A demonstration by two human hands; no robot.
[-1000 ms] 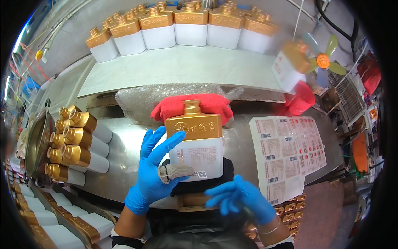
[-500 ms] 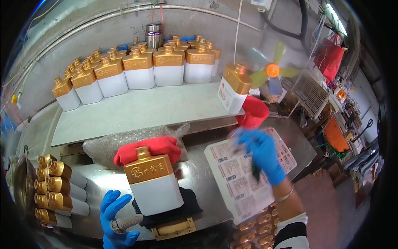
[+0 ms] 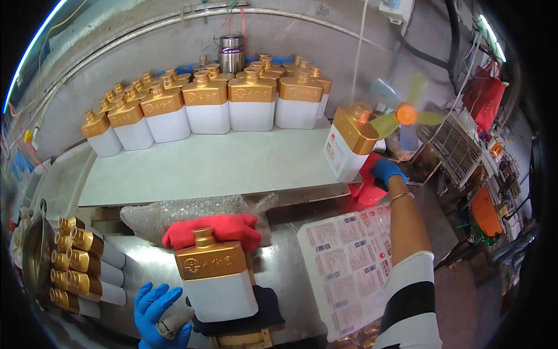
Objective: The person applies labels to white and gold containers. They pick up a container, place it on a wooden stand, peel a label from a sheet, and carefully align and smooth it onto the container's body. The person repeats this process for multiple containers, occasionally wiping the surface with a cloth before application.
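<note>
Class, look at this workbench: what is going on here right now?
A person in blue gloves works at a steel bench. The right hand reaches out to a red cloth by a tilted gold-and-white bottle at the shelf's end. The left hand rests beside another bottle standing on a dark pad. A label sheet lies nearby.

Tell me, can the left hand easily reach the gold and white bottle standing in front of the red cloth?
Probably yes: the left hand is just beside the bottle, with nothing between them.
</note>
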